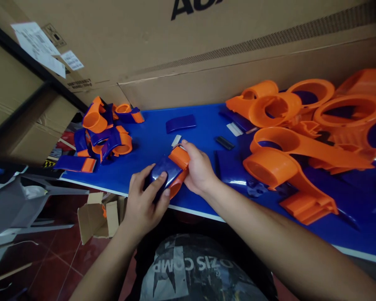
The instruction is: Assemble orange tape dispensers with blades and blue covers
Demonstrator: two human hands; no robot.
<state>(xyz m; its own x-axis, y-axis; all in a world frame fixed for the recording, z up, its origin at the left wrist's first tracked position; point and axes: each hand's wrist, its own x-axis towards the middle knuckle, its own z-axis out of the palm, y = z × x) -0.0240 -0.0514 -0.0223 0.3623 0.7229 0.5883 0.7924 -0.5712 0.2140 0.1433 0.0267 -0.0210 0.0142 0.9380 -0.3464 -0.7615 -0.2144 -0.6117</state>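
Between my two hands, above the front edge of the blue table, is an orange and dark blue tape dispenser (179,157). My left hand (147,196) wraps its blue curved cover (166,169), thumb and fingers pressed on it. At the orange end, my right hand (199,167) is closed, with its thumb near a thin metal-looking edge; the rest of its fingers are partly hidden. Just beyond the dispenser lies a small pale strip (176,140). A loose blue cover (181,123) rests farther back, and a dark strip (224,143) lies to the right.
Several orange dispenser bodies (269,165) pile up on the right, among blue covers (233,169). On the left sits a heap of orange and blue dispensers (105,133). A large cardboard box (175,54) walls the back. Below left, an open carton (95,219) stands near a grey chair (28,205).
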